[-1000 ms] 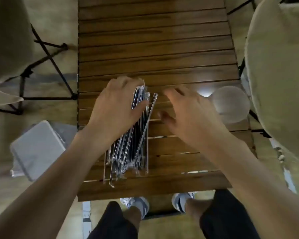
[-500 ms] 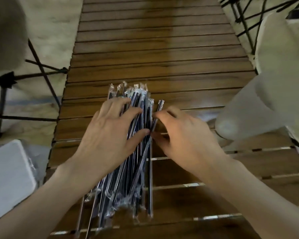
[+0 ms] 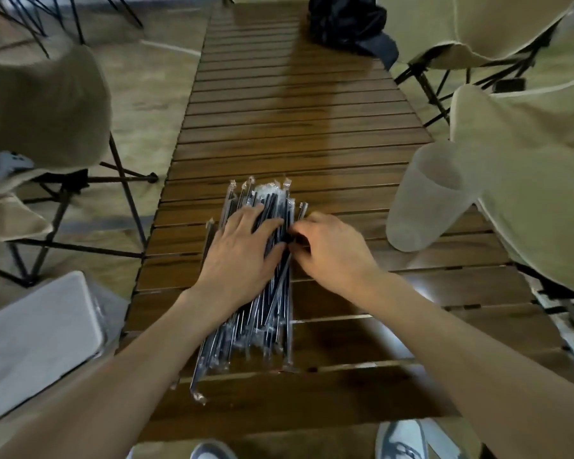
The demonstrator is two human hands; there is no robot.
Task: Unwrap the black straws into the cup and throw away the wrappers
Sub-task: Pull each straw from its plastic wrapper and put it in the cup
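Observation:
A pile of black straws in clear wrappers [image 3: 259, 313] lies lengthwise on the slatted wooden table [image 3: 312, 127], near its front edge. My left hand [image 3: 242, 250] rests flat on top of the pile, fingers spread. My right hand [image 3: 332, 246] is at the pile's right edge, with thumb and fingertips pinched on one wrapped straw [image 3: 280, 276] that lies slanted across the others. A frosted translucent cup [image 3: 428, 200] stands on the table to the right, a hand's width from my right hand.
A white bin with a plastic liner [image 3: 37, 339] sits on the floor left of the table. Beige folding chairs stand at the left [image 3: 37, 114] and right [image 3: 527, 180]. A black cap [image 3: 348, 21] lies at the table's far end. My shoes show below the table edge.
The camera has tilted up, showing more of the table. My right hand has closed in on the pile's right edge and pinched one straw; my left hand stays on the pile.

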